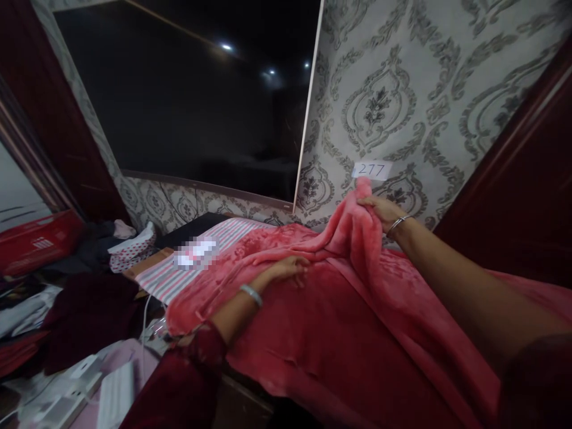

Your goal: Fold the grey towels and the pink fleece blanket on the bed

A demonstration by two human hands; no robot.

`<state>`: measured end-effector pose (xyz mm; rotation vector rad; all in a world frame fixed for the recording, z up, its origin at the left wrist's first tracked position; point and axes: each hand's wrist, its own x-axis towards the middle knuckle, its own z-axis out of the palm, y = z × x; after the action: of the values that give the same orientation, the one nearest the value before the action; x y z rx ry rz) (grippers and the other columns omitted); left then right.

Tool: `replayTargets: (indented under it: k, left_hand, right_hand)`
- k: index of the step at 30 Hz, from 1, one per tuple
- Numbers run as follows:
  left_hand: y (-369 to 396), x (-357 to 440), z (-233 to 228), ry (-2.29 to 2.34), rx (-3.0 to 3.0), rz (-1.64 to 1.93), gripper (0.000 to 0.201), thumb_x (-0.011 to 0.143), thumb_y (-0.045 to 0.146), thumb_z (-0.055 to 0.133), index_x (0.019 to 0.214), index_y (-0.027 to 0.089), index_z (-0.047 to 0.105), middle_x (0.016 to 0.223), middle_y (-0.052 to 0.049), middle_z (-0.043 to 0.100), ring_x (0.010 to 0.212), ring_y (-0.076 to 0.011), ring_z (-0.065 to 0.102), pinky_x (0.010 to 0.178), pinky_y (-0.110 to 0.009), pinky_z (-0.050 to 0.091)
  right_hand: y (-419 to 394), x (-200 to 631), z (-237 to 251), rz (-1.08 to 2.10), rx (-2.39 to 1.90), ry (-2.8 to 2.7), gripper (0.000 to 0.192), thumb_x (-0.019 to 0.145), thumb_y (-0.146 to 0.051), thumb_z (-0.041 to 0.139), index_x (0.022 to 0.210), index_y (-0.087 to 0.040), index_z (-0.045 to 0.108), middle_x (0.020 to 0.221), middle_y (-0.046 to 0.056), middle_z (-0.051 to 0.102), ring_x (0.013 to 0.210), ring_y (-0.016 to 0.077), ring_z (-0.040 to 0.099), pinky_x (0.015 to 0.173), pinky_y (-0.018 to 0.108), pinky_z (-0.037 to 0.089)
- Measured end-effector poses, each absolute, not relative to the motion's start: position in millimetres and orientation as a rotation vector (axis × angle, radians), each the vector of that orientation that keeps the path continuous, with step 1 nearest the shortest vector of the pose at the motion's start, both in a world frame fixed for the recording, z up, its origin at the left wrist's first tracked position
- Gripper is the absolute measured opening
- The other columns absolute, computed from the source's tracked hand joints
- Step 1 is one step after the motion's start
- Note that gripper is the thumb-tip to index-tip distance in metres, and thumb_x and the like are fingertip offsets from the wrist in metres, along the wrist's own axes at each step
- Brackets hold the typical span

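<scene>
- Lower centre and right of the frame: the pink blanket lies spread over the bed, its long run heading from lower right toward centre left.
- Lower left: I note a pile of clothes and a red box beside the bed, apart from both hands.
- Centre: my left hand lies flat, fingers extended, palm pressing the blanket; it grips nothing.
- Right of centre, farther off: my right hand, fingers closed, pinches a raised blanket edge, lifting it into a peak above and to the right of the left hand.
- Centre left: a striped sheet shows beyond the blanket.
- Upper right: patterned wall, paper label just above the right hand.
</scene>
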<state>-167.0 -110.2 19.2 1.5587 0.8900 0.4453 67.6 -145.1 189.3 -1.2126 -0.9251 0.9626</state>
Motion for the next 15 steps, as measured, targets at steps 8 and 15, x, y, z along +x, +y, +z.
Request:
replayTargets:
  k: [8,15]
  left_hand:
    - [-5.3,-118.3,60.7,0.958,1.459,0.866,0.036,0.088,0.024,0.059,0.123,0.016,0.059,0.088,-0.008,0.073,0.08,-0.019,0.07,0.074,-0.03,0.058]
    - [-2.1,-206.2,20.1,1.266,1.333,0.978,0.015,0.083,0.027,0.06,0.084,0.013,0.064,0.067,-0.008,0.067,0.064,-0.0188,0.064,0.068,-0.033,0.055]
  right_hand:
    - [-172.5,61.2,234.4,0.94,-0.846,-1.215,0.014,0.071,-0.017,0.065,0.085,-0.015,0.067,0.069,0.001,0.068,0.058,0.0143,0.059,0.062,0.028,0.05]
    - [-157.3,-21.8,81.2,0.917,-1.054,-1.659,0.019,0.07,-0.03,0.061,0.084,-0.018,0.066,0.086,0.001,0.072,0.08,0.0187,0.064,0.08,0.034,0.053]
